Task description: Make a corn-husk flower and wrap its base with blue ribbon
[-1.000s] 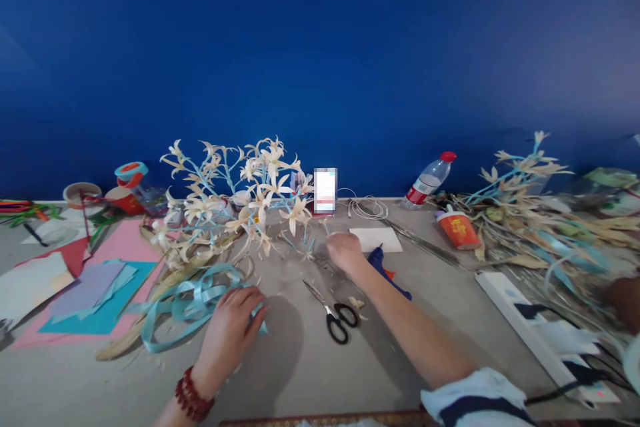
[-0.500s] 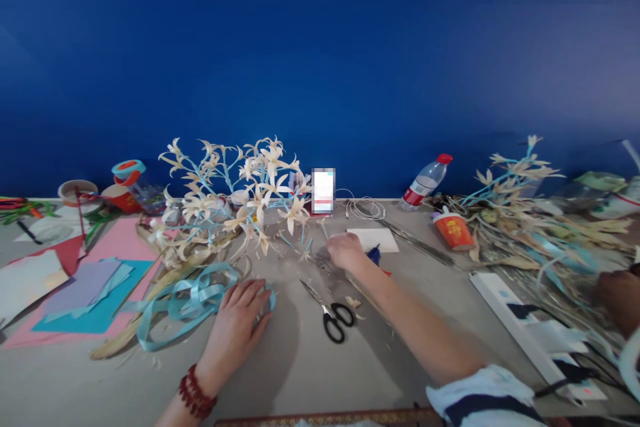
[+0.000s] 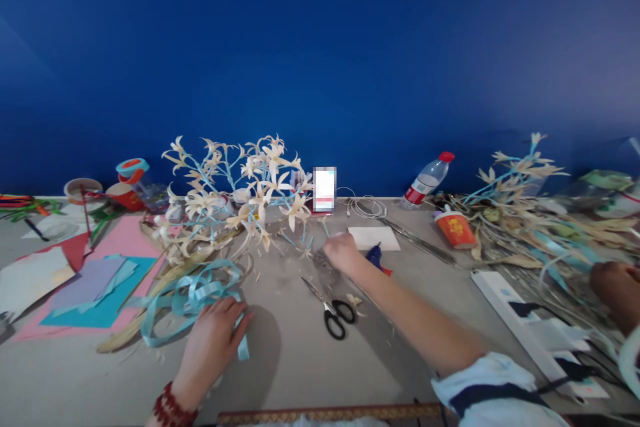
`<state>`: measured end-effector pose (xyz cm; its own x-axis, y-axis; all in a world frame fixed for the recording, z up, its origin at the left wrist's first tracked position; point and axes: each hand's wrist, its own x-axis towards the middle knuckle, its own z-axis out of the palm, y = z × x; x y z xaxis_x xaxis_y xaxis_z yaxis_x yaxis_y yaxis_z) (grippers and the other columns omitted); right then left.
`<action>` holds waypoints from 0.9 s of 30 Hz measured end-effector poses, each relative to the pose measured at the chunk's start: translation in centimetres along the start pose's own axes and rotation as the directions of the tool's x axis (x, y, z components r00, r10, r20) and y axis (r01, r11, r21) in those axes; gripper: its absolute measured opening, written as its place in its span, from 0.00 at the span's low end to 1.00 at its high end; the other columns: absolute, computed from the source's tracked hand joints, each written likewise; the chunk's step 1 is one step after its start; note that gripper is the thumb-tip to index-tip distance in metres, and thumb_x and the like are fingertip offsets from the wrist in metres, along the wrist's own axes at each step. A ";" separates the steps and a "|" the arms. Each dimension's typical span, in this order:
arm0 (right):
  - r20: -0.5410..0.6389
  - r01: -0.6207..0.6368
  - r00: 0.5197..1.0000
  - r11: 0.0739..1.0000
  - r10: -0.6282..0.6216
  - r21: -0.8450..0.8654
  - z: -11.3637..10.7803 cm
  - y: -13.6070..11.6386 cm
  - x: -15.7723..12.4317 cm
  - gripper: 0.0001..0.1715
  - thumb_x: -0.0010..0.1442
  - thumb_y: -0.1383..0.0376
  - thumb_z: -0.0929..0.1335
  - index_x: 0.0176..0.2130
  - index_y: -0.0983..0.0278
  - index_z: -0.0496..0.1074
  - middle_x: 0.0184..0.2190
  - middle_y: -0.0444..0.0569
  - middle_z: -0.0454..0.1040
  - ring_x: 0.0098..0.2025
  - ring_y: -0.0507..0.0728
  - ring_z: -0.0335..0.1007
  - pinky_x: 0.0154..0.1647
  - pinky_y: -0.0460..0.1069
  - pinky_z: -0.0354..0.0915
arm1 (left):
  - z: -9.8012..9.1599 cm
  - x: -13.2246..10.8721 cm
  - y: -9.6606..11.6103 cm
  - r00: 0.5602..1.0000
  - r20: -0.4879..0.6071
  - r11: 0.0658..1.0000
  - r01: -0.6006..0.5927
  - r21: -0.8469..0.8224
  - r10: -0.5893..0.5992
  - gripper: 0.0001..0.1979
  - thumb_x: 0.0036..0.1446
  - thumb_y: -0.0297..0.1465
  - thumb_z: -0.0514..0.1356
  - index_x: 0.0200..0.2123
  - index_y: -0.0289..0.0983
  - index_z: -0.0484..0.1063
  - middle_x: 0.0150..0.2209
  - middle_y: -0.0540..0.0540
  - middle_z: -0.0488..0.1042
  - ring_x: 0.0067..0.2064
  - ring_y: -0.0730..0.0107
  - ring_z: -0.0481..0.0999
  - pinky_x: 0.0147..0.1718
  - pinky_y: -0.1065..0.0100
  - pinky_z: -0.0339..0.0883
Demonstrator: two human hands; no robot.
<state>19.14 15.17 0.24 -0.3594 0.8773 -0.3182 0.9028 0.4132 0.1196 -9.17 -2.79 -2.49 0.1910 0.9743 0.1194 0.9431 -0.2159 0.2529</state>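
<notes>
My left hand is low over the table with its fingers curled around light blue ribbon. A short ribbon end shows beside the thumb, and the rest lies in loose loops behind the hand. My right hand reaches forward and is closed near the blue-wrapped stems in front of the cream flowers; its fingertips are hidden, so what it holds cannot be made out. Black-handled scissors lie between my forearms. A blue glue gun rests right of my right hand, by a white card.
Coloured paper and a dried husk lie left. A phone stands at the back. Rightward are a tilted bottle, a red cup, thin wires, a power strip and another person's hand near more flowers.
My left hand has drawn back toward me and leftward, its fingers more curled, bringing the ribbon end along. My right hand has barely shifted and stays closed.
</notes>
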 end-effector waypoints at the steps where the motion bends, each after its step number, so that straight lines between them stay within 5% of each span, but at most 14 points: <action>1: -0.006 0.006 1.000 1.000 -0.006 0.005 -0.1 0.2 -0.1 0.18 0.66 0.61 0.68 0.54 0.65 0.69 0.52 0.53 0.71 0.48 0.60 0.72 0.47 0.58 0.71 | 0.0 0.1 0.2 1.000 -0.012 1.000 -0.010 -0.028 0.009 0.13 0.65 0.36 0.53 0.41 0.39 0.77 0.39 0.42 0.78 0.41 0.55 0.78 0.41 0.55 0.69; 8: -0.151 0.018 0.989 0.999 -0.010 0.046 -0.8 2.0 -2.5 0.11 0.66 0.62 0.66 0.47 0.63 0.73 0.46 0.50 0.76 0.46 0.59 0.74 0.45 0.53 0.69 | 0.1 1.5 1.7 0.992 -0.118 0.984 -0.073 -0.160 0.054 0.11 0.64 0.34 0.55 0.40 0.40 0.77 0.41 0.42 0.78 0.42 0.56 0.78 0.42 0.56 0.70; 12: -0.212 -0.030 0.976 0.997 0.046 0.077 -0.5 2.1 -3.7 0.10 0.63 0.65 0.65 0.42 0.59 0.75 0.39 0.49 0.80 0.42 0.58 0.76 0.36 0.47 0.63 | 0.3 1.8 2.9 0.994 -0.076 0.974 -0.092 -0.207 0.077 0.11 0.64 0.33 0.55 0.40 0.39 0.77 0.40 0.41 0.78 0.41 0.57 0.78 0.42 0.58 0.71; 18: -0.240 -0.084 0.965 0.992 0.104 0.095 -0.2 2.0 -3.6 0.12 0.63 0.67 0.63 0.41 0.65 0.76 0.38 0.56 0.81 0.41 0.61 0.77 0.37 0.48 0.62 | 0.1 1.6 3.5 0.993 0.036 0.943 -0.094 -0.320 0.111 0.11 0.65 0.31 0.53 0.39 0.41 0.76 0.37 0.45 0.79 0.35 0.64 0.79 0.35 0.67 0.72; 23: -0.269 -0.057 0.959 0.992 0.085 0.109 -1.0 0.6 -3.8 0.14 0.66 0.62 0.62 0.42 0.65 0.75 0.39 0.58 0.80 0.42 0.62 0.77 0.38 0.48 0.63 | -0.9 4.0 0.5 0.975 -0.223 0.996 -0.031 -0.085 0.011 0.12 0.65 0.34 0.52 0.38 0.39 0.76 0.39 0.41 0.78 0.43 0.56 0.77 0.42 0.59 0.70; 27: -0.294 0.003 0.955 0.989 0.041 0.147 -1.6 -1.0 -4.8 0.15 0.66 0.59 0.62 0.40 0.62 0.75 0.36 0.55 0.80 0.38 0.60 0.77 0.34 0.47 0.62 | -0.8 6.7 -1.1 0.981 -0.191 0.983 0.075 0.168 -0.042 0.11 0.61 0.35 0.55 0.35 0.38 0.77 0.38 0.38 0.77 0.42 0.49 0.76 0.39 0.54 0.68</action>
<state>19.59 10.94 3.13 -0.3754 0.9266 -0.0227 0.9268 0.3749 -0.0211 -9.17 3.90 -1.22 0.0958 0.9523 0.2899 0.9870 -0.1286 0.0963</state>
